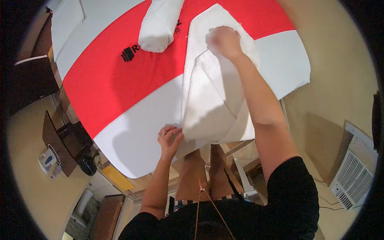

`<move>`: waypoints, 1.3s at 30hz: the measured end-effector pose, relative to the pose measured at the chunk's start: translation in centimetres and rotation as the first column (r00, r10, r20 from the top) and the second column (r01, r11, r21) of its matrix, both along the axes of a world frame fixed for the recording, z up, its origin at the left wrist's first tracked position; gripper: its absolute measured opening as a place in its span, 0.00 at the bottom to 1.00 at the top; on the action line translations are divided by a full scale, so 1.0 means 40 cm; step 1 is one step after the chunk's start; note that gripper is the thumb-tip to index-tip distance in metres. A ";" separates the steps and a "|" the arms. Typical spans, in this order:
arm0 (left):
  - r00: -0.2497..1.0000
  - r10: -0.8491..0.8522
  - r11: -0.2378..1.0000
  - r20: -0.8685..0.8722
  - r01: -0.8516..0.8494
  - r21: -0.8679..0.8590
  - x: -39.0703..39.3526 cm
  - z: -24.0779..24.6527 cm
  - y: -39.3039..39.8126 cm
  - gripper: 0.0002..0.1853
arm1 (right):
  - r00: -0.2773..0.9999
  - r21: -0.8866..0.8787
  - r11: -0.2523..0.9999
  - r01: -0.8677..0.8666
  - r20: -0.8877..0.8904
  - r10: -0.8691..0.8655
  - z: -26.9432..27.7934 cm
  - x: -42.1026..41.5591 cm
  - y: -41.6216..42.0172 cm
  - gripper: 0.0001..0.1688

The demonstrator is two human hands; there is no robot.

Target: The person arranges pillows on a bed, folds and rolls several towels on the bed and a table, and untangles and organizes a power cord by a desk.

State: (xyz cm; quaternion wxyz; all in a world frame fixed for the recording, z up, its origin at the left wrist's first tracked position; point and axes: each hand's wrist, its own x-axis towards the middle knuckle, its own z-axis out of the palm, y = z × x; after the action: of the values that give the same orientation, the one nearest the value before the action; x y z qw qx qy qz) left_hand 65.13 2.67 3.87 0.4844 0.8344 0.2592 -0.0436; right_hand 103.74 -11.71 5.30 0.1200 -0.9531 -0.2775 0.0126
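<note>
In front of me a white cloth, towel-like and folded to a point at its far end (207,117), lies on a red and white covered table (144,81). Overlapping folds cross its middle and near part. My left hand (170,138) is at the cloth's near left corner, thumb and fingertips against its edge. Farther out, my right hand (225,42) rests on the upper part of the cloth, fingers curled down; blur hides whether they grip it. A rolled white towel (160,30) lies to the left of the pointed end.
Another white cloth (67,27) lies at the table's far left. Dark furniture (33,81) stands beyond the left edge. A brown wall shelf (57,147) is at the left, near a small white appliance (47,162). To the right is a white air conditioner (349,177) by the wall.
</note>
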 end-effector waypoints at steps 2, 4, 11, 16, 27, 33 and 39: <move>0.999 -0.033 0.999 0.037 0.033 -0.007 0.008 -0.003 -0.001 0.11 | 0.998 0.473 0.879 0.060 -0.060 -0.036 -0.011 0.035 -0.079 0.06; 1.000 -0.020 1.000 -0.021 0.020 -0.013 -0.001 -0.018 0.004 0.11 | 0.968 0.735 0.638 0.230 -0.105 -0.228 0.047 -0.012 -0.128 0.07; 0.998 -0.056 0.997 -0.021 0.057 0.043 0.004 -0.018 0.005 0.10 | 0.502 0.572 0.230 0.787 -0.378 -0.777 0.092 -0.521 -0.771 0.11; 0.995 0.055 0.997 0.088 -0.058 0.040 -0.004 -0.057 0.004 0.06 | 0.329 -0.967 0.249 0.048 -0.220 -0.918 0.052 -0.980 -0.991 0.28; 0.948 0.304 0.884 -0.098 -0.319 -0.341 0.094 0.043 -0.137 0.11 | 0.381 0.093 0.449 0.889 -0.694 -0.610 0.029 -0.679 -0.495 0.18; 0.919 0.394 0.829 0.014 -0.349 -0.437 -0.016 0.078 -0.123 0.07 | 0.520 0.337 0.429 0.838 -0.732 -0.440 0.006 -0.751 -0.575 0.21; 0.946 0.285 0.891 -0.154 -0.320 -0.321 -0.058 0.020 -0.107 0.07 | 0.464 0.278 0.435 0.856 -0.783 -0.413 -0.010 -0.785 -0.569 0.23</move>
State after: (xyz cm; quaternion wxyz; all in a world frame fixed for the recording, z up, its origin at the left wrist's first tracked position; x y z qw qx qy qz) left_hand 62.82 -1.61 4.68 0.6089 0.6835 0.3989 -0.0547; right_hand 72.36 -34.46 4.89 0.5165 -0.8138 0.2030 0.1726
